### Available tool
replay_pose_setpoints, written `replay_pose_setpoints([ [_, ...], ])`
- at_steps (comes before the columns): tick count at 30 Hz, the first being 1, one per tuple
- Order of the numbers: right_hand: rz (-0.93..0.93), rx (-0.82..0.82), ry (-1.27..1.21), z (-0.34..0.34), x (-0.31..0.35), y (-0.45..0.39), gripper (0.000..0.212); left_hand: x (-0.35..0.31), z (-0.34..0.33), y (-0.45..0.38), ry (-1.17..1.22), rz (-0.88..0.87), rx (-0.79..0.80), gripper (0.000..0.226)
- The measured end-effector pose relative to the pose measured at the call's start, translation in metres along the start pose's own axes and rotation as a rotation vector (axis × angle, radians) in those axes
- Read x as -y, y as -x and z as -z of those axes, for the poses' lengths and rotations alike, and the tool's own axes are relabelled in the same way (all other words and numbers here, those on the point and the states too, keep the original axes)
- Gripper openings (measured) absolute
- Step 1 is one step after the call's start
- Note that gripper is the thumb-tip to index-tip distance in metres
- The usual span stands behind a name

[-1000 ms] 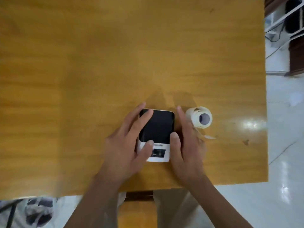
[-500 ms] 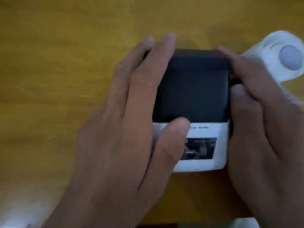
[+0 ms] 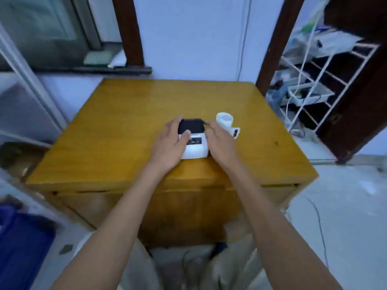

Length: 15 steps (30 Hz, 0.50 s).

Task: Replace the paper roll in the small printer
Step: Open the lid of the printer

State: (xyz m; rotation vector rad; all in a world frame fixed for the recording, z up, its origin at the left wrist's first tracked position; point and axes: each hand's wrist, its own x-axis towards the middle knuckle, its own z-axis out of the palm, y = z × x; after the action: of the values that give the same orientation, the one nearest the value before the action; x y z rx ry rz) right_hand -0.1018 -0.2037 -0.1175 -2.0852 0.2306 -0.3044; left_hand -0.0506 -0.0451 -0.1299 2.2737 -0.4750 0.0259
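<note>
A small white printer (image 3: 194, 150) with a black lid stands near the middle of the yellow wooden table (image 3: 117, 132). My left hand (image 3: 170, 144) grips its left side, fingers over the black lid and thumb on the white front. My right hand (image 3: 219, 143) holds its right side, with the fingers reaching to the lid's far right corner. The lid looks closed. A white paper roll (image 3: 225, 121) lies on the table just right of the printer, behind my right hand, with a loose label end trailing toward the right.
A white wire shelf rack (image 3: 314, 80) with cables and boxes stands to the right of the table. A dark wooden door (image 3: 356, 101) is beyond it. A blue bin (image 3: 21, 248) sits on the floor at lower left. A wall is behind the table.
The camera has pulled back and tilted up, so the room now shows. Both hands stay on the printer's sides. The paper roll stays to the right of the printer.
</note>
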Motion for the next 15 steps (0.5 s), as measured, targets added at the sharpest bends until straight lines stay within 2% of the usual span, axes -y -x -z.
replay_pose_setpoints([
  [4,0.010,0.062,-0.057,0.010,0.006,0.017,0.046,-0.008,0.011,0.016,0.043,0.009,0.026,0.059],
  [9,0.076,0.020,0.034,0.008,0.000,0.019,0.041,-0.011,0.014,0.019,0.105,-0.020,-0.070,0.054],
  [15,0.092,0.002,0.087,0.007,-0.011,0.005,0.041,0.007,0.012,0.006,0.259,0.017,-0.041,0.053],
])
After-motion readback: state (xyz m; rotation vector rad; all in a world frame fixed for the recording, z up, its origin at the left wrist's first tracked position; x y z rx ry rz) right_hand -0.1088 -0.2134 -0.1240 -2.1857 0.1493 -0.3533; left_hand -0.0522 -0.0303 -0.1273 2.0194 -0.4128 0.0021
